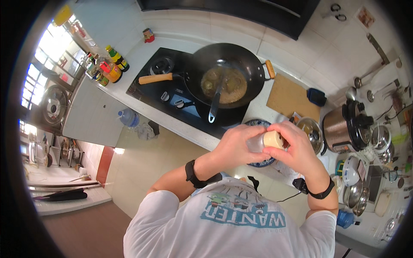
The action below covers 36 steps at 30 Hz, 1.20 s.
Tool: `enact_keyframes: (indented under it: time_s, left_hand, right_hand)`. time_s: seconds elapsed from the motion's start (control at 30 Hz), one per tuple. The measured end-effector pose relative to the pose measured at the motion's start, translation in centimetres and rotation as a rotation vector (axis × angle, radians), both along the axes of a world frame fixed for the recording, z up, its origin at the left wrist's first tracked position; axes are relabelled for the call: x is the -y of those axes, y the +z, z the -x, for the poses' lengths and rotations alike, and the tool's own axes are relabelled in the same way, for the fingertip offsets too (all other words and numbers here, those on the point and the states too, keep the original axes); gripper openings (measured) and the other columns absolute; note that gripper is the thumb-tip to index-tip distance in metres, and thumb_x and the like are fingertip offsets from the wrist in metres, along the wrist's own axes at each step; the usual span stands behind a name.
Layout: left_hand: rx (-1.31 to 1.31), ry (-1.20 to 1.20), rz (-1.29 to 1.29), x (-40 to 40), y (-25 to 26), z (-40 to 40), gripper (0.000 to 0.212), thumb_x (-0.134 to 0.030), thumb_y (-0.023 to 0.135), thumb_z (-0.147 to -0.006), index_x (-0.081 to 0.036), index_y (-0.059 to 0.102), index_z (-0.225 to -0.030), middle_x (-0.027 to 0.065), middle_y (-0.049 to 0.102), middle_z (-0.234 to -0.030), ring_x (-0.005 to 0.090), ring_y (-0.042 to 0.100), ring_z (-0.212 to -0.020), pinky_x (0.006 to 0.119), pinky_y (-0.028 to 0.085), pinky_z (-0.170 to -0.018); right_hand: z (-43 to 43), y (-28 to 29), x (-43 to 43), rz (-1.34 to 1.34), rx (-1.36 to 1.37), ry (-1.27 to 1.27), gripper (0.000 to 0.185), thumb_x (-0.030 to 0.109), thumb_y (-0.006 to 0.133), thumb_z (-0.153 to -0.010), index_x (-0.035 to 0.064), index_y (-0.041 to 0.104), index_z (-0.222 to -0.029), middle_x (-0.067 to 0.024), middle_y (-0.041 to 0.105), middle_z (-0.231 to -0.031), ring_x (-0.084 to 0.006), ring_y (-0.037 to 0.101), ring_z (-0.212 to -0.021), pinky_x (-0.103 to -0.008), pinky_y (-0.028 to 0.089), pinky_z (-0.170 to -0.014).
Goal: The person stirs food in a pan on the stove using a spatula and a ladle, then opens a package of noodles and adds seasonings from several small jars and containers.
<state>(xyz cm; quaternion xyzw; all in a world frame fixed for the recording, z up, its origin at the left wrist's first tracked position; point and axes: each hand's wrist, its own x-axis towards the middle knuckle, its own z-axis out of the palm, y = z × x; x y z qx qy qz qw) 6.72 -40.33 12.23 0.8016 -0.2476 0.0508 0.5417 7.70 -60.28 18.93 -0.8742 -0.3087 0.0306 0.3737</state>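
Between my two hands is a small clear jar (256,143) with a cream-coloured cap (271,140). My left hand (237,143) grips the clear body. My right hand (297,145) has its fingers and thumb around the cap. The jar lies tilted on its side in the air, over a blue-patterned plate (258,123) that my hands partly cover. Beyond them a black wok (238,53) sits on the cooktop, holding bubbling brownish liquid (237,92) with rounded lumps in it. A spatula (216,100) leans in the wok, its handle end over the near rim.
A wooden wok handle (155,78) sticks out left across the black cooktop (145,92). Several seasoning bottles (111,71) stand at the counter's left. To the right are a brown board (285,95), a lidded steel pot (311,129) and an electric pressure cooker (342,129). A water jug (129,117) stands on the floor.
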Motion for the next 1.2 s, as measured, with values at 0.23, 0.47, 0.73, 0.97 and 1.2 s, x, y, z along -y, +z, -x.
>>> enact_keyframes:
  time_s: [0.23,0.47,0.73,0.97,1.2]
  left_hand:
    - [-0.144,-0.231,0.015,-3.0,2.1,-0.6,0.063,-0.03,0.084,-0.07,0.0,0.061,-0.12,0.0157,0.067,-0.106,0.0251,0.067,-0.097,0.033,0.051,-0.082]
    - [-0.25,-0.26,0.043,-8.5,10.8,-2.0,0.058,-0.022,0.081,-0.078,-0.003,0.057,-0.128,0.0061,0.065,-0.113,0.0077,0.058,-0.101,0.028,0.05,-0.086]
    - [0.511,0.086,0.002,-14.2,36.8,-7.2,0.054,-0.034,0.071,-0.084,-0.003,0.058,-0.126,0.0103,0.067,-0.105,0.0193,0.066,-0.098,0.033,0.053,-0.087]
    - [0.652,0.216,0.296,-7.1,48.6,-17.8,0.041,-0.025,0.072,-0.084,0.009,0.063,-0.106,0.0141,0.069,-0.094,0.0207,0.067,-0.088,0.032,0.054,-0.074]
    - [0.814,0.873,-0.144,-4.3,49.0,-19.8,0.066,-0.051,0.07,-0.074,0.003,0.056,-0.11,0.0245,0.067,-0.101,0.0376,0.065,-0.097,0.043,0.051,-0.085]
  right_hand:
    - [0.6,2.3,-2.1,0.047,0.017,0.022,0.046,0.032,0.075,-0.078,0.0032,0.059,-0.111,-0.0163,0.062,-0.101,-0.0354,0.062,-0.092,-0.0404,0.051,-0.077]
    - [2.4,4.7,-2.5,-0.103,0.09,-0.017,0.076,0.036,0.07,-0.084,-0.0001,0.037,-0.142,-0.0154,0.061,-0.115,-0.027,0.064,-0.092,-0.0337,0.053,-0.07]
    - [5.0,-0.8,3.3,-0.231,-0.176,-0.322,0.072,0.015,0.074,-0.081,0.0036,0.039,-0.143,-0.0153,0.056,-0.123,-0.0169,0.062,-0.089,-0.0272,0.051,-0.07]
    - [6.0,-7.1,4.4,-0.113,-0.184,-0.389,0.059,0.01,0.072,-0.083,0.0035,0.047,-0.136,-0.0085,0.06,-0.104,-0.0118,0.055,-0.073,-0.0242,0.048,-0.064]
    - [7.7,-7.9,5.8,-0.248,-0.136,-0.414,0.062,0.013,0.075,-0.083,0.0027,0.046,-0.137,-0.0099,0.062,-0.105,-0.0106,0.056,-0.073,-0.0238,0.048,-0.063]
